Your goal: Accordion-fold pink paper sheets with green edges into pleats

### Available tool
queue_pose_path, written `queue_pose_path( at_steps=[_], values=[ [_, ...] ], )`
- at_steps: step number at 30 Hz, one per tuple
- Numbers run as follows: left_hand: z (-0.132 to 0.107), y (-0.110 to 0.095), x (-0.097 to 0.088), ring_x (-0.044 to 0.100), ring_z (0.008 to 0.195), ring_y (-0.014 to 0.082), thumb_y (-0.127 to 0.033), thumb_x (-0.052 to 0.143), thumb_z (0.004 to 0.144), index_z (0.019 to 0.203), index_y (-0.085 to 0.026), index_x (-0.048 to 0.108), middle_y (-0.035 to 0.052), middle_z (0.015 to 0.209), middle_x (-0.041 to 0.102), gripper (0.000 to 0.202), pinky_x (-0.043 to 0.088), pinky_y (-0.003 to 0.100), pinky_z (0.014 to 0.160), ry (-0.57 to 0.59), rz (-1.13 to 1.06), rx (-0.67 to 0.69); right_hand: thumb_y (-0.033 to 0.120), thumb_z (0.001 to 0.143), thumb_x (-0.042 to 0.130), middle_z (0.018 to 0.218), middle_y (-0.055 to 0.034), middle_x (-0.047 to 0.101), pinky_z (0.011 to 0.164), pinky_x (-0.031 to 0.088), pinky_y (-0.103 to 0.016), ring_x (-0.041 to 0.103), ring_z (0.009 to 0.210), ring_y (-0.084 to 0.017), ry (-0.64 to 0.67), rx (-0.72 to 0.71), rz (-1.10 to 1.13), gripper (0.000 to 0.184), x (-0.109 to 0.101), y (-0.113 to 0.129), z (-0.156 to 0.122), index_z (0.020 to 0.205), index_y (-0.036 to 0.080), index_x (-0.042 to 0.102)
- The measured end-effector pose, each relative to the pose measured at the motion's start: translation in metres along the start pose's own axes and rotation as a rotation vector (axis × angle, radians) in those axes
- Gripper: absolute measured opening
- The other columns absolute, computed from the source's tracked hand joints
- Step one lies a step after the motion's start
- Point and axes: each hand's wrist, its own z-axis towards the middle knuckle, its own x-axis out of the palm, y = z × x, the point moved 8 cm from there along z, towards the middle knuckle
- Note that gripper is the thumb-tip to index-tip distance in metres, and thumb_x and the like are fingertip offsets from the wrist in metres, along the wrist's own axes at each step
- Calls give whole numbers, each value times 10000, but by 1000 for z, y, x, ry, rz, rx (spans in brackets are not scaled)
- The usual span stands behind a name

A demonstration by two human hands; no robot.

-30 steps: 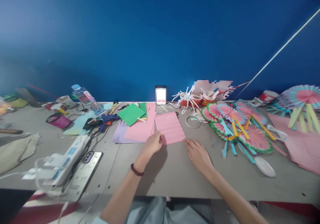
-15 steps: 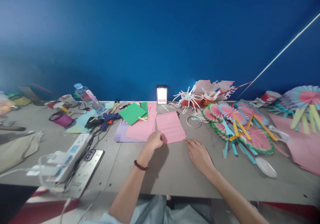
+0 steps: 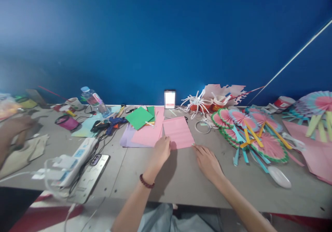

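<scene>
A square sheet of pink paper (image 3: 178,132) lies flat on the grey table in front of me, with faint fold lines across it. At its lower left corner my left hand (image 3: 162,150), wearing a dark bead bracelet, is closed on the paper's edge with fingers curled. My right hand (image 3: 207,159) rests flat by the lower right corner, fingers stretched out and fingertips touching it. Left of the sheet lie larger pink paper (image 3: 145,135), purple paper (image 3: 126,139) and green paper (image 3: 139,118).
Pleated paper fans (image 3: 271,145) and a white oval object (image 3: 279,176) lie to the right. A tape ring (image 3: 202,127) sits behind my right hand. On the left are a power strip (image 3: 77,159), a phone (image 3: 90,180), a bottle (image 3: 94,100) and another person's hand (image 3: 19,130).
My left hand has turned slightly, its fingers now pointing more forward at the paper's corner. Another person's hand has come in at the far left. The view has shifted a little.
</scene>
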Motion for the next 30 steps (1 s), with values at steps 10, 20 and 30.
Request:
queue_pose_path(
  at_steps=[10,20,30],
  values=[
    [-41,-64,18,588,986,204,-14,458,857,1082,-134,603,81,1071,619,293,514,350,887,-311,163,294,166,945,406,1196,-100,658,902,469,-366,564,1086,-229,-106,-71,-39,351,-5,6,0,1241,170,595],
    [-42,-78,50,528,1236,257,-255,461,922,1293,-70,521,158,1315,575,419,457,406,1032,-325,225,260,173,949,364,1166,-119,648,871,500,-365,605,1053,-238,-178,-80,11,349,-9,6,0,1189,173,618],
    [-44,-79,47,486,1274,247,-199,403,918,1347,-116,485,132,1346,554,444,386,439,1086,-257,206,255,196,933,400,1159,-120,651,941,446,-377,579,1071,-223,-64,-59,72,375,-19,17,4,1265,172,574]
  ],
)
